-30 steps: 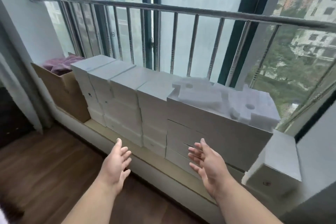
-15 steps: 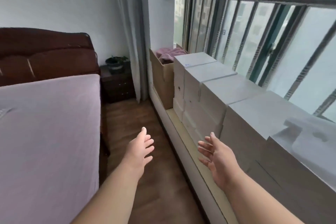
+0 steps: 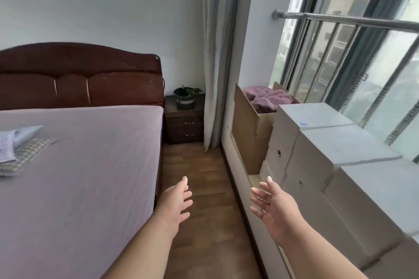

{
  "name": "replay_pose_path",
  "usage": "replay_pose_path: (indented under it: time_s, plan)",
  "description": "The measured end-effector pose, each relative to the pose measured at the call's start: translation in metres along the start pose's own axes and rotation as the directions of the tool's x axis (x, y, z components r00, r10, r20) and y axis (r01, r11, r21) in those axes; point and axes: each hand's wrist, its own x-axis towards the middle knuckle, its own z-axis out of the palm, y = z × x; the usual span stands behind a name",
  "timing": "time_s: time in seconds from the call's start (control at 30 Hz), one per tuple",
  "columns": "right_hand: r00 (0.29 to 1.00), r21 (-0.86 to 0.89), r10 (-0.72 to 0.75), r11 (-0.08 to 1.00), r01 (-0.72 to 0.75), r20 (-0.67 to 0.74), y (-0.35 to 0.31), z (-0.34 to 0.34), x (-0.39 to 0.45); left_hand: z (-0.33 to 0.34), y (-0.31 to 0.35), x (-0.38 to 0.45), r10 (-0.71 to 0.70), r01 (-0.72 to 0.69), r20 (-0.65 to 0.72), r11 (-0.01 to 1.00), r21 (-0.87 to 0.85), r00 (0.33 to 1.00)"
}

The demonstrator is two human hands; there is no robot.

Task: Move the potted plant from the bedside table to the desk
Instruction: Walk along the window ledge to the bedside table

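Observation:
A small potted plant (image 3: 186,98) in a dark pot with green leaves stands on a dark wooden bedside table (image 3: 184,124) at the far end of the room, between the bed and the curtain. My left hand (image 3: 178,205) and my right hand (image 3: 273,207) are both held out in front of me over the floor, fingers spread and empty, well short of the plant. No desk is in view.
A bed (image 3: 74,165) with a mauve sheet and dark headboard fills the left. White boxes (image 3: 322,142) and a cardboard box (image 3: 251,129) with pink cloth line the window ledge on the right. A strip of wooden floor (image 3: 199,176) runs between them to the bedside table.
My view has swung left from the window and boxes toward the bed, bringing the bedside table and plant into sight and nearer the middle. Both hands stay open in front of me.

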Motion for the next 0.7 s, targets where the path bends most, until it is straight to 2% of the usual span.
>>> replay_pose_path:
  time_s: [0.1, 0.3, 0.47, 0.7]
  plan:
    - [1.000, -0.035, -0.005, 0.999, 0.005, -0.006, -0.018, 0.038, 0.040, -0.005, 0.044, 0.042, 0.019, -0.019, 0.014, 1.000, -0.017, 1.000]
    - [0.996, -0.064, -0.001, 0.998, 0.006, 0.086, -0.056, 0.093, 0.129, -0.004, 0.114, 0.123, 0.045, -0.041, 0.055, 0.996, -0.075, 0.997]
    - [0.987, -0.095, 0.005, 0.995, 0.010, 0.159, -0.089, 0.138, 0.233, 0.018, 0.162, 0.212, 0.052, -0.053, -0.016, 0.996, -0.065, 0.998]
    - [0.980, -0.137, 0.077, 0.989, -0.052, 0.185, -0.134, 0.209, 0.376, 0.042, 0.219, 0.321, 0.008, -0.011, -0.081, 0.999, -0.044, 0.997]
